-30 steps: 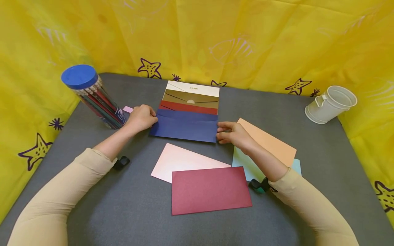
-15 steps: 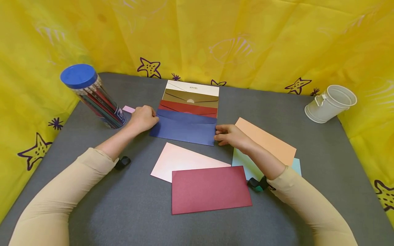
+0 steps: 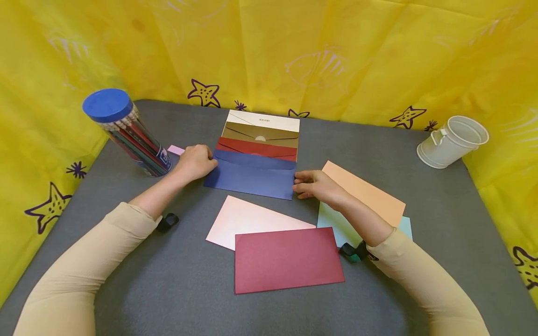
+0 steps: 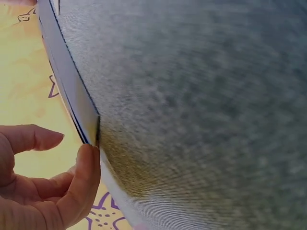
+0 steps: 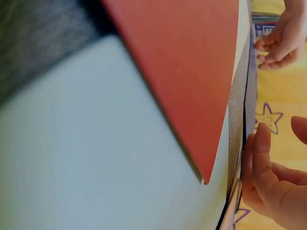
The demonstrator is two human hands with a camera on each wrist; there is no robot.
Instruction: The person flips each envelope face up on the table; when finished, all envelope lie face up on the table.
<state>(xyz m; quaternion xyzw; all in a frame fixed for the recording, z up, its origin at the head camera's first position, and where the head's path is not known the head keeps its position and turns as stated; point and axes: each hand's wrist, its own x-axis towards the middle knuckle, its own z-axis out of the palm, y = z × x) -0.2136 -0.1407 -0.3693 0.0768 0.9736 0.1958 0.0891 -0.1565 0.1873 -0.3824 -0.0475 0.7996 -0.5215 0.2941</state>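
Observation:
In the head view, a dark blue envelope (image 3: 252, 176) lies on the table in front of a red envelope (image 3: 258, 149), a brown-gold one (image 3: 241, 130) and a white one (image 3: 264, 120), overlapped so that a strip of each shows. My left hand (image 3: 195, 162) touches the blue envelope's left edge; the left wrist view shows fingertips (image 4: 88, 155) at its corner, the thumb apart. At the blue envelope's right edge rests my right hand (image 3: 317, 186). Its fingers (image 5: 261, 148) lie fairly straight against the edge, and the thumb stands away.
Nearer to me lie a pale pink envelope (image 3: 248, 217) and a maroon one (image 3: 289, 261). Under my right forearm are an orange envelope (image 3: 370, 191) and a light blue one (image 3: 405, 228). A blue-lidded pencil tub (image 3: 136, 140) stands left, beside a pink block (image 3: 175, 150). Far right is a white metal pot (image 3: 447, 144).
The blue envelope's right end has shifted slightly toward me, showing more of the red envelope. My right hand has moved slightly with it. Little differs in the last half second.

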